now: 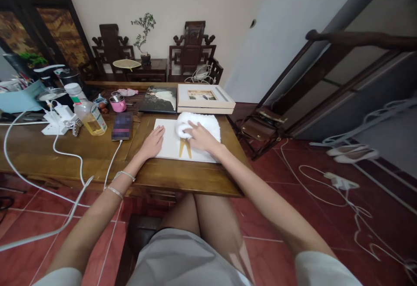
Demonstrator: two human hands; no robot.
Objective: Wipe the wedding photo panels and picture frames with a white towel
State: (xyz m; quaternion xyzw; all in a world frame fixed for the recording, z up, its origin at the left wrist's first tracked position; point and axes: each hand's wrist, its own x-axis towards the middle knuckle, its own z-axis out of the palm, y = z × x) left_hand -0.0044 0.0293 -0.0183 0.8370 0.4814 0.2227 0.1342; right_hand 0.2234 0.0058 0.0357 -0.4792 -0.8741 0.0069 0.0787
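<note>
A flat white board or box lid (168,140) with a gold mark (185,149) lies near the table's front edge. My left hand (153,143) rests flat on its left side, fingers stretched out and holding nothing. A bunched, fluffy white cloth (210,124) covers the upper right of the white surface. My right hand (199,136) is on this cloth, its fingers bent over and pressing into it. Cloth and hand hide part of the gold mark.
Behind lie a white box with a picture (208,103) and a dark picture book (156,99). To the left are a phone (122,126) on a cable, a pink cup (117,103), a bottle of yellow liquid (89,114) and white power plugs (57,119). Cables hang over the front edge.
</note>
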